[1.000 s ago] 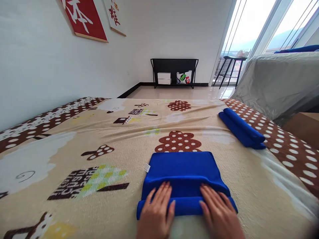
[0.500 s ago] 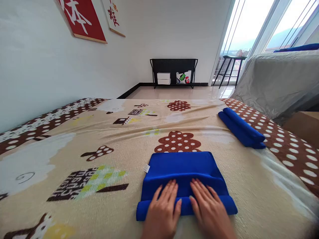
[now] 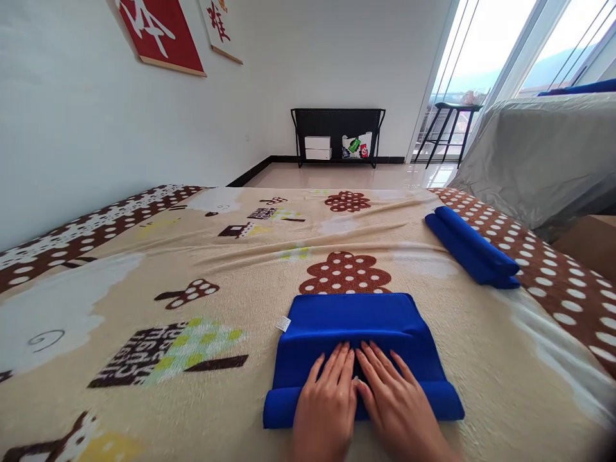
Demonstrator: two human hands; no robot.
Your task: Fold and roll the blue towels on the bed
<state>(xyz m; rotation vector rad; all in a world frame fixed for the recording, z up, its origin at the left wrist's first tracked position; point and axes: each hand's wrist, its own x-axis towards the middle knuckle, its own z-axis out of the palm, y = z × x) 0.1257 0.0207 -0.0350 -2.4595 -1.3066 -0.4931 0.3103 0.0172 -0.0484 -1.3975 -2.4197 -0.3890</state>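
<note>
On the patterned beige blanket [image 3: 202,256], the bright blue microfibre towel [image 3: 351,317] is only partly rolled, its near edge pressed flat under the left hand [image 3: 327,401] and right hand [image 3: 397,404], fingers extended, while a finished blue roll [image 3: 474,247] is seen farther right.

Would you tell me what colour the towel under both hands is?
The towel is solid royal blue, seen in the head view.

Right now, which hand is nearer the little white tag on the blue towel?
Left. The left hand lies below-right of the white tag; the right hand rests farther right on the blue towel.
</note>
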